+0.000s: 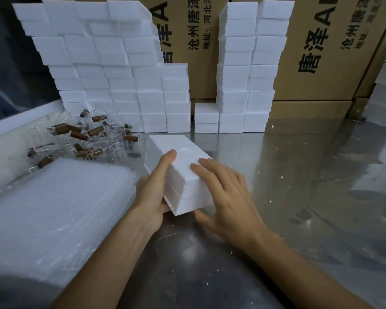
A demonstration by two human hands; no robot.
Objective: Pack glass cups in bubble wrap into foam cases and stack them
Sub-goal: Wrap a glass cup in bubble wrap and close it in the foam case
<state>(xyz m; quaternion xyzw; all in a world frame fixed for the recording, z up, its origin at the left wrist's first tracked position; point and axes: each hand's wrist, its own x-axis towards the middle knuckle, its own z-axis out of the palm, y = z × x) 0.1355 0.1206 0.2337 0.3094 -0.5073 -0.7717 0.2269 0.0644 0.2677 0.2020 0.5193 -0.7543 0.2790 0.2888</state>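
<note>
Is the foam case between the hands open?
No, the foam case is closed, its halves pressed together between the left hand and right hand.

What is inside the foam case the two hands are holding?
Nothing inside shows. The foam case looks closed, a seam running round its side, left hand and right hand gripping it. Whether a wrapped cup is in it cannot be seen.

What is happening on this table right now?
A person is holding a closed white foam case on a metal table. The left hand grips its left side, while the right hand rests on top and around the near right corner. Glass cups with brown handles lie loose to the left, behind a pile of bubble wrap. Tall stacks of foam cases stand at the back against cardboard boxes.
</note>
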